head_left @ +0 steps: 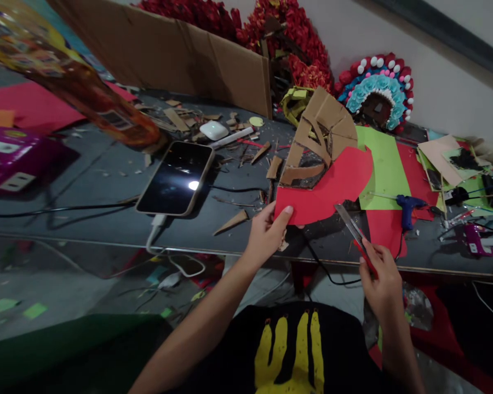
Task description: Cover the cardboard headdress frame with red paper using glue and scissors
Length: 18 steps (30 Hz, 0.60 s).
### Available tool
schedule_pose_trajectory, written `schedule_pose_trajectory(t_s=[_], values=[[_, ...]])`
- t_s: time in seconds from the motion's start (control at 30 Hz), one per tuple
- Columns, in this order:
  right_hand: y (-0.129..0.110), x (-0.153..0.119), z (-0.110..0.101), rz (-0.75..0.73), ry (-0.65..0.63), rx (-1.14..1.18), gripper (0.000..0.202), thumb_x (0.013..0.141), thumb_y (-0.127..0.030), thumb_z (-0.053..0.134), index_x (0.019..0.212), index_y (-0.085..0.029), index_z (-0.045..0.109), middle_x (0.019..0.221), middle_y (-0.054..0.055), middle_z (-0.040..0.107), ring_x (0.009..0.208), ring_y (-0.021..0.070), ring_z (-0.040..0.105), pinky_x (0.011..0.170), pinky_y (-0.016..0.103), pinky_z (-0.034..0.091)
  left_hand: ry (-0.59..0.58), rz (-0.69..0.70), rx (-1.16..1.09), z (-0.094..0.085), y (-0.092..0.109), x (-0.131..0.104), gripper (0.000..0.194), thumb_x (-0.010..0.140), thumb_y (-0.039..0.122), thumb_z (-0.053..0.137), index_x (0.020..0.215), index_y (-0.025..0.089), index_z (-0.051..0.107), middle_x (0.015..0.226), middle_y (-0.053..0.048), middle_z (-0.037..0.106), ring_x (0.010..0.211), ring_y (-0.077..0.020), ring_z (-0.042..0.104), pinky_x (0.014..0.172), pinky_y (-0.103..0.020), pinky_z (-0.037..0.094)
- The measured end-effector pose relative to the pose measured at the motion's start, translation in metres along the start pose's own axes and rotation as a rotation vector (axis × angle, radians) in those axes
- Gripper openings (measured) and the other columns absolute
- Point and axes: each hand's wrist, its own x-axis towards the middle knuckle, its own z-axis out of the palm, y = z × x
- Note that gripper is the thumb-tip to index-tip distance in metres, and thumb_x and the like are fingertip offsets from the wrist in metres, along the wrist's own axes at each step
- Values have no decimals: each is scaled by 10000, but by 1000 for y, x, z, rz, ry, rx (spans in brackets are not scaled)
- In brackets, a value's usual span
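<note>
My left hand (267,235) pinches the lower left corner of a piece of red paper (332,183), thumb on top. The paper's upper edge lies against a cut cardboard shape (340,128) with curved openings. In my right hand (382,279) is a utility knife (355,230) with a red handle, its long blade slid out and pointing up and left. The blade's tip is at the paper's lower right edge; whether it touches, I cannot tell. A sheet of lime-green paper (388,169) lies behind the red piece, to its right.
A phone (176,178) with a charging cable lies left of my left hand. A bottle (119,117) and a purple power strip (16,158) stand further left. A blue glue gun (408,208) rests on the right. Cardboard scraps (232,222) litter the table, and a cardboard panel (181,57) stands behind.
</note>
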Motion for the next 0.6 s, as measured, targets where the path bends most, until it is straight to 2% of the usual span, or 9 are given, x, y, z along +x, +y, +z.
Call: schedule_pose_trajectory(t_s=[0.23,0.37,0.5,0.6], values=[[4,3,0,-43,-4,-3,431,868,-171,487,1290,-249,515,1025,89,584,942,190,588,815,341,513,35,-40,-33,0,0,0,368,690,499,631,836,165,588,364,93,404,275,-63,305,277,-177,220],[6,4,-2,-54,58,-58,437,859,-163,494,1286,-252,520,1007,87,583,929,193,589,805,343,517,33,-20,-22,0,3,0,357,689,490,636,818,160,593,387,84,425,288,-55,313,289,-175,223],[9,3,-3,-96,-2,-61,430,861,-171,490,1283,-251,521,1021,87,586,935,188,593,818,341,517,27,-12,-5,0,3,0,343,690,474,642,821,160,601,404,79,440,295,-53,321,295,-176,226],[11,1,-3,-67,35,-102,417,864,-173,485,1274,-236,529,1018,94,586,938,194,589,813,349,515,40,-15,-13,-1,1,0,354,690,483,641,829,160,600,401,80,437,293,-53,323,292,-172,225]])
